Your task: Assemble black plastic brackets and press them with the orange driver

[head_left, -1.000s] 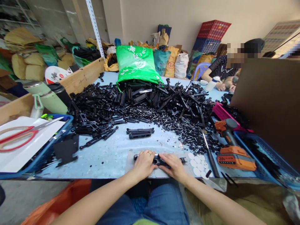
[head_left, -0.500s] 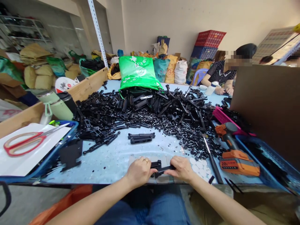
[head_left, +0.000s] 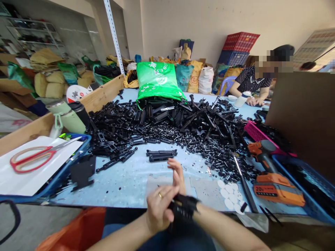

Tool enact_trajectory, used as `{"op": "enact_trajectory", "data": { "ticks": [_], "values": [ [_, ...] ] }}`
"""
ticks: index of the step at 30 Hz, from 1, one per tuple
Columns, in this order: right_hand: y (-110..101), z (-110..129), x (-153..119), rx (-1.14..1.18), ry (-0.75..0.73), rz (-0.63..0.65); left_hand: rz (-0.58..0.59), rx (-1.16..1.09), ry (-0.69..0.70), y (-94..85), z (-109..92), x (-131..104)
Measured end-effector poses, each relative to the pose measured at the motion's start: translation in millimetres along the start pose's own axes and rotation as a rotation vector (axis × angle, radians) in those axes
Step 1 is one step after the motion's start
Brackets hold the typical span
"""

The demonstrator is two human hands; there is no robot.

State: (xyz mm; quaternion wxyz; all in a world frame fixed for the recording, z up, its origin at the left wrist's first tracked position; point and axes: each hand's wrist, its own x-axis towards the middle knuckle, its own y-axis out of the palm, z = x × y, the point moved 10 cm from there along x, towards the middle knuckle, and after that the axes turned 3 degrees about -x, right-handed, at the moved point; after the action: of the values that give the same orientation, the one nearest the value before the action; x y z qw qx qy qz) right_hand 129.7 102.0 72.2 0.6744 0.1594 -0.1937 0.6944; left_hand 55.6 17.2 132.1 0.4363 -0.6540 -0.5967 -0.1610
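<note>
My left hand (head_left: 159, 209), with a ring on one finger, is closed round one end of a black plastic jointed part (head_left: 185, 205), blurred, above the table's front edge. My right hand (head_left: 179, 177) is raised behind that part, fingers apart and pointing up; its wrist or palm side lies against the part, though the exact contact is hidden. Farther up the table lies a pair of folded black arms (head_left: 161, 154). Beyond them spreads a heap of black plastic pieces (head_left: 117, 125) with small black knobs and screws (head_left: 209, 146).
At right, a hammer (head_left: 244, 184), white discs (head_left: 230, 195), an orange cordless drill (head_left: 278, 190) and a blue basket (head_left: 309, 188). At left, red-handled scissors (head_left: 34, 157) on white paper. A green sack (head_left: 158, 82) lies behind the heap; a co-worker (head_left: 251, 82) sits at the far right.
Both hands held the part's ends apart over the grey mat. They have come together and nearer to me with the part, and my right hand's fingers have spread off it.
</note>
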Motion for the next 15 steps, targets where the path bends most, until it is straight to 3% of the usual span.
{"op": "enact_trajectory", "data": {
  "ticks": [2,3,4,6,8,10,12,15],
  "values": [
    [5.4,-15.7,52.6,-0.337,-0.039,0.173,0.105,0.297,-0.006,7.6,33.3,-4.4],
    [-2.0,-30.0,84.2,-0.511,0.009,0.2,0.182,0.423,-0.029,13.4,53.3,-6.9],
    [-16.4,-48.7,117.1,-0.686,0.123,0.184,0.262,0.526,-0.053,20.0,73.2,-9.2],
    [-39.6,-69.3,180.2,-0.778,0.224,0.125,0.394,0.662,-0.092,32.5,107.8,-10.8],
    [-53.5,-86.6,230.3,-0.835,0.31,0.068,0.434,0.754,-0.156,38.4,135.7,-3.7],
    [-57.9,-102.1,262.5,-0.873,0.394,0.024,0.42,0.815,-0.228,37.6,155.9,10.1],
    [-56.1,-115.8,278.1,-0.892,0.48,0.002,0.374,0.843,-0.278,27.8,167.0,25.8],
    [-51.0,-127.4,282.5,-0.88,0.575,-0.001,0.273,0.893,-0.381,-12.6,178.1,38.1]
  ]
}}
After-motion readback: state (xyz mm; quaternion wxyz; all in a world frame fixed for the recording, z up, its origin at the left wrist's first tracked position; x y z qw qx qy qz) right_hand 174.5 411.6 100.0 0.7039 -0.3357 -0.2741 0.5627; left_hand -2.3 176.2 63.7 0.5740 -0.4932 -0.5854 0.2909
